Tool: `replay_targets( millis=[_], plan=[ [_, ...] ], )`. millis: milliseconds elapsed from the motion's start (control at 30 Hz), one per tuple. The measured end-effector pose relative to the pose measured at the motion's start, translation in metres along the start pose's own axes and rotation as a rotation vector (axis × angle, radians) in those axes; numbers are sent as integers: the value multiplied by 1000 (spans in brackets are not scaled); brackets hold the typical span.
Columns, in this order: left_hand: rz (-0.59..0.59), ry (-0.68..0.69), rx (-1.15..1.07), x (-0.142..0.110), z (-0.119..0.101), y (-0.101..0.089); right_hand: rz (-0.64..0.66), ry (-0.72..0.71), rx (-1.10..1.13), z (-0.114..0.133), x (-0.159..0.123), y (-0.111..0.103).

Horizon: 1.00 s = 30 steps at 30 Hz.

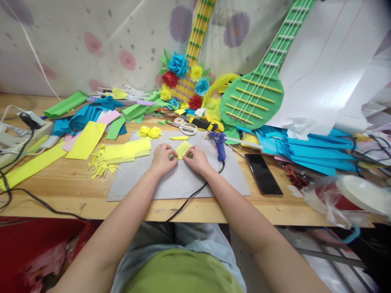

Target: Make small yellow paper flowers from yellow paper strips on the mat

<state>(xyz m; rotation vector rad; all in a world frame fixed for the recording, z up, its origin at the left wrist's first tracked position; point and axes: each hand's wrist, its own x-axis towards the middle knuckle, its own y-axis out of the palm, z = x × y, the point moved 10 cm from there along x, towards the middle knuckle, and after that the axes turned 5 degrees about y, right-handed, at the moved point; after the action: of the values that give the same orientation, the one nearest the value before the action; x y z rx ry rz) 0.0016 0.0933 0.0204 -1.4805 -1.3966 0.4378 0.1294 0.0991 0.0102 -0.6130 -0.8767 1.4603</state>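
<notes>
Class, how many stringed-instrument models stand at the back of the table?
2: the green model on the right, and the yellow model left of it, with paper flowers around its lower part.

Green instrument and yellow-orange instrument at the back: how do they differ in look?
Colour: the green instrument is mostly green, while the yellow-orange instrument has a neck of its own shade.
Neck bars: white on the green instrument, green on the yellow-orange instrument.
Body: the green instrument's is flower-free, while paper flowers surround and partly hide the yellow-orange instrument's.
Shared: both have pale strings and necks running out of view.
</notes>
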Motion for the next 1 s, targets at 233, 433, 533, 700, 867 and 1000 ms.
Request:
replay_targets(
  millis=[233,433,533,700,867,1000],
  plan=[
    [-11,-11,2,-1,-2,-2,-45,46,-13,-1,-1,-1],
    [-3,-27,16,0,-1,-2,-56,52,-39,-2,-1,-1],
    [-21,-62,24,1,1,-2,-59,51,-45,-1,-1,-1],
    [-37,-118,77,1,1,-2,-60,52,-75,1,-2,-2],
    [-22,-101,74,1,-3,1,-87,-2,-176,8,-6,-2],
    [-18,-90,79,1,-4,2,-98,-67,-256,15,-10,-1]
  ],
)
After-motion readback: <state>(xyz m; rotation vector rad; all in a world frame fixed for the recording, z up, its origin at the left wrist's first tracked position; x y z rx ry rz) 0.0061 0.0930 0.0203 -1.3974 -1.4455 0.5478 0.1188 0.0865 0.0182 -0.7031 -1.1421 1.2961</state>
